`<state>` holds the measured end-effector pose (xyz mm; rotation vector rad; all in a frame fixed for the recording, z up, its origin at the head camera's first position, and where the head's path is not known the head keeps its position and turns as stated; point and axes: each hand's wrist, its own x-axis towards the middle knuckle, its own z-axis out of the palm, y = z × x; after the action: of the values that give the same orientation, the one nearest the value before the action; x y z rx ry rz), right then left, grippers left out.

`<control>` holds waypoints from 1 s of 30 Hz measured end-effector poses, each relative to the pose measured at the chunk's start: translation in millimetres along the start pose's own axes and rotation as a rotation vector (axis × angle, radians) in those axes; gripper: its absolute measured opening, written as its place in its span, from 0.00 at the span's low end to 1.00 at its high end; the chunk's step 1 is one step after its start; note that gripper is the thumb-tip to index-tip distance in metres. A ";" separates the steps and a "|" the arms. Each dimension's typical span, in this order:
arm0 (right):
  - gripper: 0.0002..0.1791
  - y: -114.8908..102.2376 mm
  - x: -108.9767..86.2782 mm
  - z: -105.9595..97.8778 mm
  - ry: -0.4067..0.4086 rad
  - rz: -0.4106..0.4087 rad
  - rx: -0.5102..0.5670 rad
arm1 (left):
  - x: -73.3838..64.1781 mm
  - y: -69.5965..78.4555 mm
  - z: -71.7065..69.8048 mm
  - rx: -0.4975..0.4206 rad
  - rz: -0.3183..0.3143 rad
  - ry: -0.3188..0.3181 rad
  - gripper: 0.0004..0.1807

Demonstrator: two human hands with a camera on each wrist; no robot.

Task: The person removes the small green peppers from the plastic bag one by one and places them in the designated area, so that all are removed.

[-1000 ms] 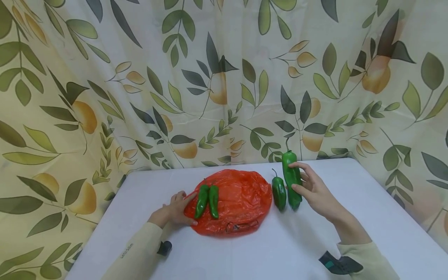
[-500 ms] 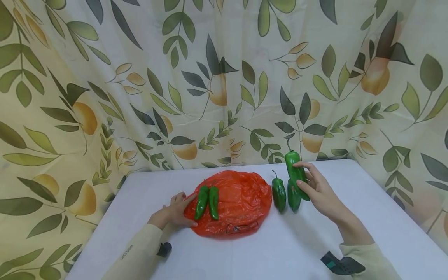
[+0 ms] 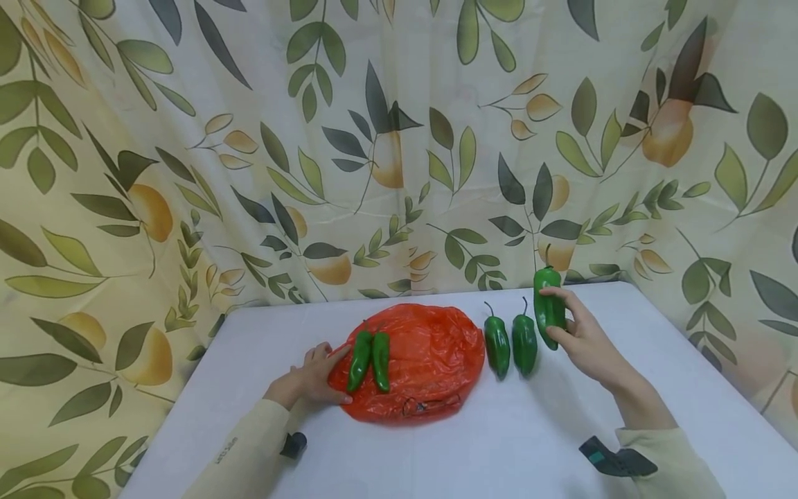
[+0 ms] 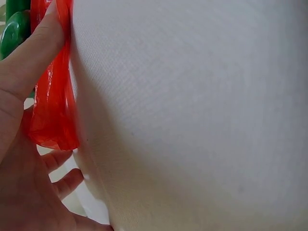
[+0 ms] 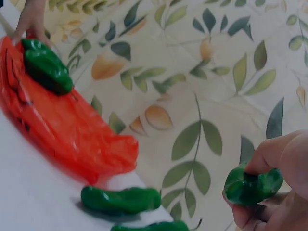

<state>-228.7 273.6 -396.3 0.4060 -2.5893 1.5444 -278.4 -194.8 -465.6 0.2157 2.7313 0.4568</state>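
Observation:
My right hand [image 3: 582, 339] pinches a glossy green chili pepper [image 3: 549, 305] upright over the right side of the table, stem up, between thumb and fingers. Two similar green peppers, one nearer the bag [image 3: 497, 348] and one nearer my hand [image 3: 525, 345], lie side by side just left of it. A crumpled red plastic bag [image 3: 430, 353] spreads across the middle. Two slimmer green peppers, a left one [image 3: 359, 362] and a right one [image 3: 381, 363], lie on its left part. My left hand [image 3: 316, 375] rests at the bag's left edge, fingers spread, thumb touching the plastic in the left wrist view.
A white-covered table [image 3: 411, 457] carries everything. Behind and beside it hangs a leaf-and-fruit patterned curtain [image 3: 399, 208]. A dark strap device [image 3: 617, 461] sits at the right sleeve, another [image 3: 293, 443] at the left.
My right hand has lifted its pepper away from the pepper behind it and moved it right, turning it upright. Two table peppers now show fully. The left hand has stayed at the bag.

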 end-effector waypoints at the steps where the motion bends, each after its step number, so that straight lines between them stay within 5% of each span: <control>1: 0.33 3.7 0.6 -0.8 0.000 0.025 -0.010 | 0.2 -0.2 0.6 0.000 0.001 0.001 0.58; 12: 0.35 49.7 2.5 -10.2 -0.065 0.151 -0.227 | 1.5 -2.5 2.8 0.001 0.009 0.011 0.58; 30: 0.36 85.6 3.6 0.5 -0.179 0.207 -0.322 | 0.2 -1.6 2.9 -0.025 0.001 0.016 0.56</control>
<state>-255.9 311.0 -468.4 0.2609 -3.0354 1.1516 -277.6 -195.4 -468.7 0.2070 2.7400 0.4947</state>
